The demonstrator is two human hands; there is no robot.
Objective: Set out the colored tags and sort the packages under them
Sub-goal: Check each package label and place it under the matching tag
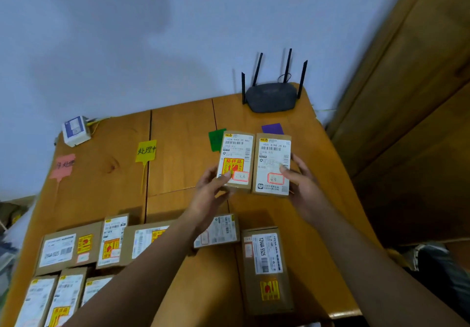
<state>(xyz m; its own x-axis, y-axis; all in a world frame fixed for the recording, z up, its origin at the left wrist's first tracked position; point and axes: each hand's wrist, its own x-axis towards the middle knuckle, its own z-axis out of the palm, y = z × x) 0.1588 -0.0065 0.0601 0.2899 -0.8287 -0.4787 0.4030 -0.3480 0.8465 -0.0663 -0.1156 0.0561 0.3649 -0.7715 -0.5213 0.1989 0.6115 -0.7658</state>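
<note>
Four colored tags lie across the wooden table [183, 135]: a pink tag [64, 165] at far left, a yellow tag [146, 150], a green tag [215, 139] and a purple tag [272, 128]. My left hand [211, 194] grips a small cardboard package with a yellow fragile sticker [236, 160], held up just below the green tag and partly covering it. My right hand [302, 184] grips a second small package with a white label [273, 166], below the purple tag. The two packages sit side by side, touching.
Several more labelled cardboard packages [68, 250] lie along the near edge, with a long one [267, 268] at near right. A black router [270, 96] stands at the far right corner, a white box [75, 130] at far left. A wooden door [407, 97] flanks the right.
</note>
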